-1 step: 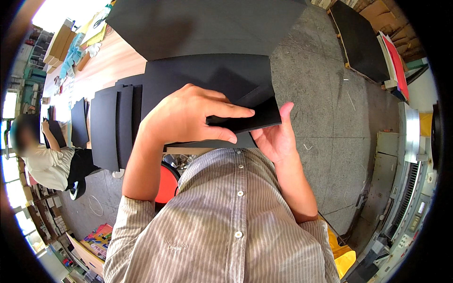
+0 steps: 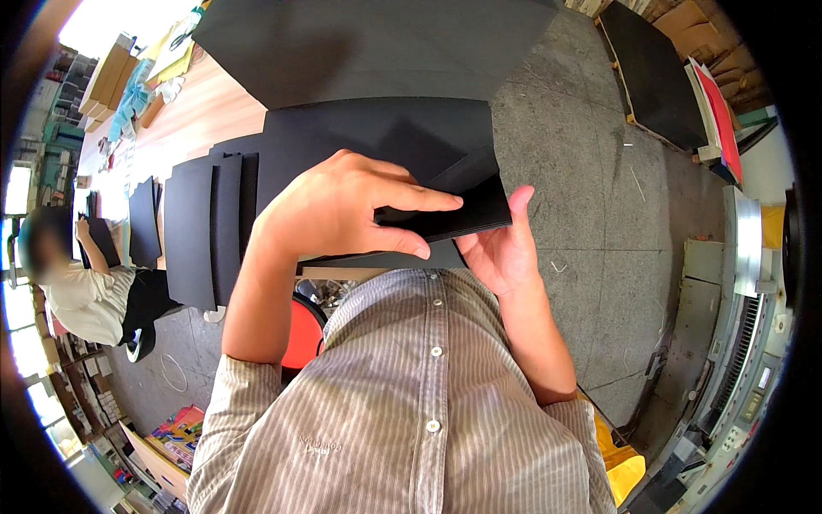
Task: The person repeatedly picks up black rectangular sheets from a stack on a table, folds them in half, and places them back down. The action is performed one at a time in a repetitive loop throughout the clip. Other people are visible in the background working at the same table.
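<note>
A stack of matte black card sheets (image 2: 485,208) lies at the table's front edge, its near right corner lifted and layered. Across its top rests my left hand (image 2: 342,206), the index finger stretched over the dark surface and the thumb at the near edge; its other fingers are partly hidden. My right hand (image 2: 505,248) holds the corner from the right, thumb upright against the side and fingers out of sight underneath. Behind them spreads a larger black sheet (image 2: 368,124). Fanned black card pieces (image 2: 190,231) lie to the left.
A big black board (image 2: 368,51) stands beyond my hands. The wooden table (image 2: 227,103) carries cartons (image 2: 107,81) at far left, where another person (image 2: 94,291) handles black pieces. A red round seat (image 2: 304,332) is below the table. At right are grey floor (image 2: 591,197) and a machine (image 2: 741,377).
</note>
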### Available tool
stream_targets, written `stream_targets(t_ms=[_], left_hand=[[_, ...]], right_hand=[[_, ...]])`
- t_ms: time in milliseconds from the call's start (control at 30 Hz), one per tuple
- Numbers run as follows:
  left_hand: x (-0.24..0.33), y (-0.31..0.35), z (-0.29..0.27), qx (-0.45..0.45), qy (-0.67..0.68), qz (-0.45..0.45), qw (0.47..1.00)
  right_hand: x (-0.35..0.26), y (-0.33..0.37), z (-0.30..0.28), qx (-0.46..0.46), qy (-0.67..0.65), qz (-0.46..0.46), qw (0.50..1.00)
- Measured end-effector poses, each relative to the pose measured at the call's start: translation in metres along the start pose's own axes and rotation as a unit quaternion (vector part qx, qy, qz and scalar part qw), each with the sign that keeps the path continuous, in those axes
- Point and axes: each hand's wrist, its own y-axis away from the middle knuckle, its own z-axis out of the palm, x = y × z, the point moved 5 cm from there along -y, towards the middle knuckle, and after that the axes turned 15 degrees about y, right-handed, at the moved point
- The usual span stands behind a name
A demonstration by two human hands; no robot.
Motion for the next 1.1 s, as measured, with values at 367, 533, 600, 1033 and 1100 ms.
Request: stream_targets(t_ms=[367,533,600,1033,1100], left_hand=[[-0.0024,-0.0012,-0.0011,-0.003,0.014,-0.005,1.000],[-0.0037,-0.0013,-0.0017,-0.004,0.020,-0.006,1.000],[-0.0035,-0.0012,-0.0018,-0.002,0.018,-0.003,1.000],[-0.0020,-0.0009,-0.0014,0.001,0.016,0.003,1.000],[-0.0019,-0.0009,-0.0017,0.000,0.014,0.001,1.000]], right_hand=[[-0.0014,0.0009,0.0005,0.001,0.008,0.002,1.000],[-0.0016,0.0003,0.0015,0.000,0.004,0.001,1.000],[-0.0005,0.0002,0.0011,0.011,0.011,0.003,1.000],[0.0001,-0.0004,-0.0006,-0.004,-0.004,-0.001,1.000],[-0.0009,-0.0001,-0.0001,-0.007,-0.012,-0.003,1.000]])
